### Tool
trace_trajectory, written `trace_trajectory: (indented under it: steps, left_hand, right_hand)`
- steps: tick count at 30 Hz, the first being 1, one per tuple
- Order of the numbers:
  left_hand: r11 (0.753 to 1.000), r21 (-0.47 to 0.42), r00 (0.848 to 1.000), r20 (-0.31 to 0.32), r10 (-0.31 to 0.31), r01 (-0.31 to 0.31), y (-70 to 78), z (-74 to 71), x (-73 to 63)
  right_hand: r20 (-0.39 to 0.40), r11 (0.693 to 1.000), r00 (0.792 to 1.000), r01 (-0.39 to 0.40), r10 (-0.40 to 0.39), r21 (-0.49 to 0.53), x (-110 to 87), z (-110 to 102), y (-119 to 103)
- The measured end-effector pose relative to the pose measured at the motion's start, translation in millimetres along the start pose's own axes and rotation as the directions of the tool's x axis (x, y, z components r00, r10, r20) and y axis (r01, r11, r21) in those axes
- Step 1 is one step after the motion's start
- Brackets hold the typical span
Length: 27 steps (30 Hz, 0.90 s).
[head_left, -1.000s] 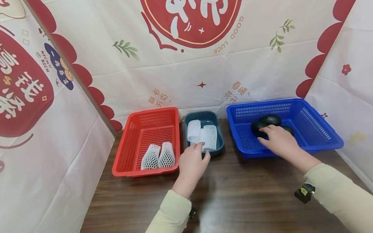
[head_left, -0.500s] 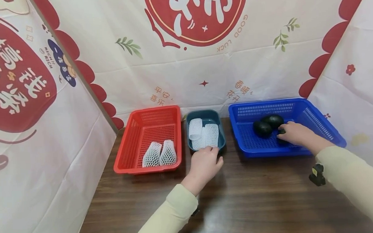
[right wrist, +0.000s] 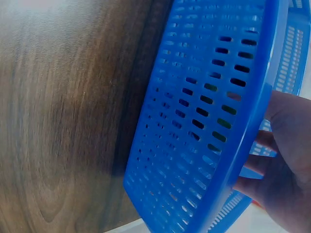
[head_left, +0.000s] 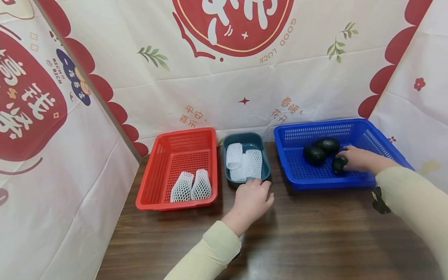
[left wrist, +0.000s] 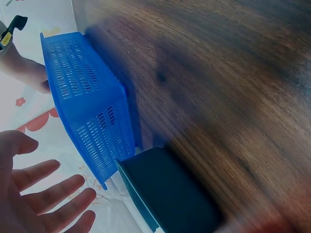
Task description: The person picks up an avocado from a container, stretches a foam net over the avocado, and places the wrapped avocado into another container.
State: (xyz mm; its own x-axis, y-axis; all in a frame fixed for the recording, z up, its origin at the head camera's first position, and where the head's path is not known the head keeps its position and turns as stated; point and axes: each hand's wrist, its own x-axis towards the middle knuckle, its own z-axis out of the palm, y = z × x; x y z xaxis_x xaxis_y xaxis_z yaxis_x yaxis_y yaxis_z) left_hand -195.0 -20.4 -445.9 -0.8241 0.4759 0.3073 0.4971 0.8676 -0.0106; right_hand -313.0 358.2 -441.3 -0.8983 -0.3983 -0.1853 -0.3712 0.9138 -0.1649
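Note:
Inside the blue basket (head_left: 299, 180) lie three dark green avocados. My right hand (head_left: 359, 158) reaches over its front right side and grips the nearest avocado (head_left: 339, 165), thumb and fingers at its right side. Two other avocados (head_left: 314, 155) rest just left of it. In the right wrist view the basket wall hides most of the held avocado and the fingertips. My left hand (head_left: 250, 201) hovers in front of the small teal bin (head_left: 266, 163), fingers (left wrist: 60, 187) spread and holding nothing. White foam net sleeves (head_left: 253, 163) lie in that bin.
At the left stands a red basket (head_left: 147, 179) with two avocados in white foam nets (head_left: 201, 185) near its front. All three containers sit in a row on a dark wooden table (head_left: 305, 236). Printed white cloth (head_left: 207, 91) walls the back and sides.
My right hand has moved right, from above the left avocados to the front right one, and taken hold of it. My left hand has drifted right and back toward me from the teal bin.

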Motion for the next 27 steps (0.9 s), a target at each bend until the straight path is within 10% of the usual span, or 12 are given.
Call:
trace_trajectory:
  steps: [14, 27]
  left_hand:
    - [0.999, -0.016, 0.998, 0.045, -0.035, 0.036, 0.0, 5.5, 1.3]
    - [0.999, -0.016, 0.998, 0.042, -0.039, 0.04, 1.3, 5.7, 0.9]
  right_hand:
    - [0.04, 0.975, 0.995, -0.102, 0.097, 0.195, -3.1, 7, 13]
    - [0.063, 0.99, 0.996, -0.067, 0.059, 0.122, 0.8, 14, 21]
